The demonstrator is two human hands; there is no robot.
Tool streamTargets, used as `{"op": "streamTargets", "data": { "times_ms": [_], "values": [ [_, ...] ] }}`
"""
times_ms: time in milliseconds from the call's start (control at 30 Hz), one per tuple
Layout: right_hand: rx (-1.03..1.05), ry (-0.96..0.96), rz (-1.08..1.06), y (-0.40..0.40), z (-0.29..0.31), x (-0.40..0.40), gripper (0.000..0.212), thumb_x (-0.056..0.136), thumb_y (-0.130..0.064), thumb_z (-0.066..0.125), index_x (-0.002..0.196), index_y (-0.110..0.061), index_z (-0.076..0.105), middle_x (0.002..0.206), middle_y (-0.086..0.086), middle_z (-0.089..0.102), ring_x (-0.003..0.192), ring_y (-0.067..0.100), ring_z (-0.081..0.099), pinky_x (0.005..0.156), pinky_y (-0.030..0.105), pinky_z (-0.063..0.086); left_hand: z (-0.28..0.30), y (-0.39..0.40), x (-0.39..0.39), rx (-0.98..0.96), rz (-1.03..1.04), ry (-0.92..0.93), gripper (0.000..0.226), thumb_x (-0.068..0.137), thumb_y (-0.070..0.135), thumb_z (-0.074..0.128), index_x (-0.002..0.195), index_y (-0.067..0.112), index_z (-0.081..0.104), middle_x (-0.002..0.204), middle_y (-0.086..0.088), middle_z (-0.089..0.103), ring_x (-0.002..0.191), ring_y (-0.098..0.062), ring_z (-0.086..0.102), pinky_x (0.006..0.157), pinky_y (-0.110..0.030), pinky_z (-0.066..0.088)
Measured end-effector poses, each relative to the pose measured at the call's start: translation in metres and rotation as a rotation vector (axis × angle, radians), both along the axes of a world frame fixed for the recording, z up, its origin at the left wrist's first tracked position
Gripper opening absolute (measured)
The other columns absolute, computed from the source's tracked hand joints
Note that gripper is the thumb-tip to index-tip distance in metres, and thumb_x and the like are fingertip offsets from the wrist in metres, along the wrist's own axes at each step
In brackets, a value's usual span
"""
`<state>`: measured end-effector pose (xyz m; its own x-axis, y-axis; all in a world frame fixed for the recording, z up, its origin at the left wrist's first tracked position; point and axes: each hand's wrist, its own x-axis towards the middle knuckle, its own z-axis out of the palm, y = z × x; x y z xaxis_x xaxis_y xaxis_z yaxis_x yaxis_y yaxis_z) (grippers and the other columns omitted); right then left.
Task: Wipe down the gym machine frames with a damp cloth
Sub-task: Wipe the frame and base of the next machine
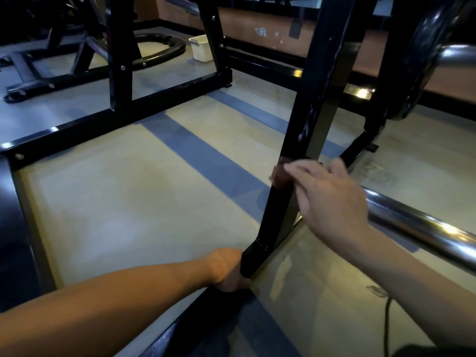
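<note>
Low on a slanted post [304, 140] of black square steel tubing, glossy and scuffed with pale marks, a small dark reddish cloth [279, 177] is pressed against the metal. It is held by the right hand [332, 197], the grip curled round the tube with the cloth pinched under the fingertips; the hand is motion-blurred. At the foot of the post, where it is joined to a black floor rail [211, 313], the left hand [229, 270] is wrapped round the tube base; its fingers are hidden behind the metal, so the grip is seen only as closed on the frame.

A round chromed bar [422, 225], mirror-bright, is seen just right of the right forearm. A dark rounded weight plate [422, 55] is hung on a chrome sleeve at upper right.

A white rectangular plastic tub [202, 48] is set on the floor beyond a second black bolted frame [121, 73]; its contents cannot be made out.

Floor [123, 202]: smooth, pale beige, crossed by blue-grey stripes. A tan wall with a dark skirting is seen behind.
</note>
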<state>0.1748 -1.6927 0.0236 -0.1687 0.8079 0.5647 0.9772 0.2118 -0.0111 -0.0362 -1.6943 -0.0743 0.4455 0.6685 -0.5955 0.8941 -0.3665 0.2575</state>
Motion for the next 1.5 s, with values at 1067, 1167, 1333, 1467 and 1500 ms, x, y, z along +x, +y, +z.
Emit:
{"op": "streamTargets", "data": {
  "times_ms": [1067,1167,1333,1467,1500],
  "values": [
    [-0.082,0.195,-0.088,0.0,0.024,-0.01,0.034,0.101,-0.032,0.059,0.133,-0.042,0.061,0.093,0.001,0.048,0.081,0.021,0.042,0.063,0.032,0.034,-0.018,0.004,-0.006,0.032,0.037,-0.014,0.043,0.086,0.057,0.068,0.105,0.018,0.064,0.109,-0.012,0.07,0.102,-0.033,0.068,0.081,-0.033,0.052],
    [0.041,0.26,-0.154,0.015,0.043,-0.002,0.039,0.102,-0.031,0.059,0.14,-0.04,0.059,0.1,0.005,0.051,0.089,0.017,0.037,0.068,0.033,0.034,-0.018,0.004,-0.007,0.035,0.073,-0.038,0.042,0.087,0.053,0.07,0.104,0.015,0.066,0.105,-0.01,0.069,0.096,-0.03,0.067,0.08,-0.032,0.051],
    [-0.023,0.19,-0.091,0.015,0.035,-0.02,0.037,0.099,-0.026,0.064,0.135,-0.034,0.064,0.095,0.002,0.04,0.083,0.021,0.04,0.066,0.033,0.034,-0.017,0.001,-0.007,0.059,0.08,-0.016,0.051,0.088,0.057,0.069,0.115,0.013,0.064,0.115,-0.01,0.068,0.108,-0.031,0.066,0.084,-0.03,0.05],
    [0.037,0.22,-0.094,0.001,0.034,-0.001,0.039,0.098,-0.025,0.066,0.137,-0.035,0.065,0.095,-0.003,0.041,0.085,0.021,0.042,0.065,0.033,0.036,-0.017,0.005,-0.005,0.05,0.027,-0.005,0.039,0.088,0.055,0.068,0.1,0.018,0.063,0.109,-0.012,0.07,0.102,-0.033,0.067,0.075,-0.029,0.045],
    [0.055,0.252,-0.127,0.007,0.042,0.001,0.039,0.1,-0.028,0.064,0.137,-0.037,0.064,0.097,-0.002,0.041,0.086,0.019,0.041,0.067,0.033,0.035,-0.018,0.005,-0.005,0.05,0.029,-0.009,0.038,0.087,0.054,0.069,0.098,0.019,0.062,0.106,-0.011,0.07,0.101,-0.032,0.068,0.074,-0.028,0.045]
  ]
}}
